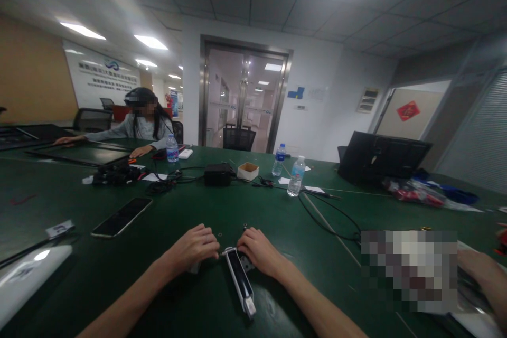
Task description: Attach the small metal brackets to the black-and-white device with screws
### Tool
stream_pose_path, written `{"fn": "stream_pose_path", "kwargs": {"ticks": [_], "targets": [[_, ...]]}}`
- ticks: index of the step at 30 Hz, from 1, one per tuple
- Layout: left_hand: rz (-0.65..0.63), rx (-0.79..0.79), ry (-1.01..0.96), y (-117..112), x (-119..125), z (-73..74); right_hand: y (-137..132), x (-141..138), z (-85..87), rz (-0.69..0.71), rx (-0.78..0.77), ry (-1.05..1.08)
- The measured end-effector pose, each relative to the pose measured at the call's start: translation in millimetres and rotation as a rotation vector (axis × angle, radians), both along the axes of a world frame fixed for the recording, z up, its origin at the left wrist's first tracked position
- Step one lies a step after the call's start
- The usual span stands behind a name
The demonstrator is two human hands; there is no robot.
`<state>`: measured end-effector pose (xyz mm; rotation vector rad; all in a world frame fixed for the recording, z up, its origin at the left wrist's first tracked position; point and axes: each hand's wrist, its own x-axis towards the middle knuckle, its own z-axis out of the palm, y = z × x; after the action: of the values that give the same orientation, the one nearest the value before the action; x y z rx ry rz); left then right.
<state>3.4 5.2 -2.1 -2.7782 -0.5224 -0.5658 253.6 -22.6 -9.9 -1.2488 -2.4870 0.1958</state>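
Note:
Both my hands rest on the green table near its front edge. My left hand is curled, knuckles up, over a small white thing I cannot make out. My right hand is also curled, its fingers over the far end of a long narrow black-and-silver device that lies between my forearms. A few tiny screws or dots lie on the table just beyond my fingers.
A black phone lies to the left, a white device at far left. Water bottles, a small box, a black adapter and cables sit mid-table. A person sits at far left; another person's arm shows at right.

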Motion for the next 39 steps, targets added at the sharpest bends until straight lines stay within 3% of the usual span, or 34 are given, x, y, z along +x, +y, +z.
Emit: {"fn": "stream_pose_path", "kwargs": {"ticks": [4,9,19,25,30,39], "targets": [[0.009,0.069,0.035,1.6,-2.3,2.3,-2.2,-1.0,4.4,0.003,0.01,-0.028],[-0.009,0.003,0.067,-2.2,-2.3,6.6,-1.1,-1.3,3.2,-0.008,0.028,-0.035],[-0.033,-0.037,-0.001,3.9,-5.1,-1.7,0.8,-0.3,-0.2,-0.009,0.059,-0.039],[0.129,-0.348,-0.089,13.6,-7.6,-13.1,2.8,0.2,-0.1,-0.02,0.06,-0.08],[0.266,-0.572,-0.068,11.8,-4.0,-13.1,0.7,-1.0,3.1,-0.01,0.086,-0.098],[0.261,-0.633,-0.049,6.8,2.5,-8.1,-3.0,2.3,17.1,-0.002,0.105,-0.135]]}}
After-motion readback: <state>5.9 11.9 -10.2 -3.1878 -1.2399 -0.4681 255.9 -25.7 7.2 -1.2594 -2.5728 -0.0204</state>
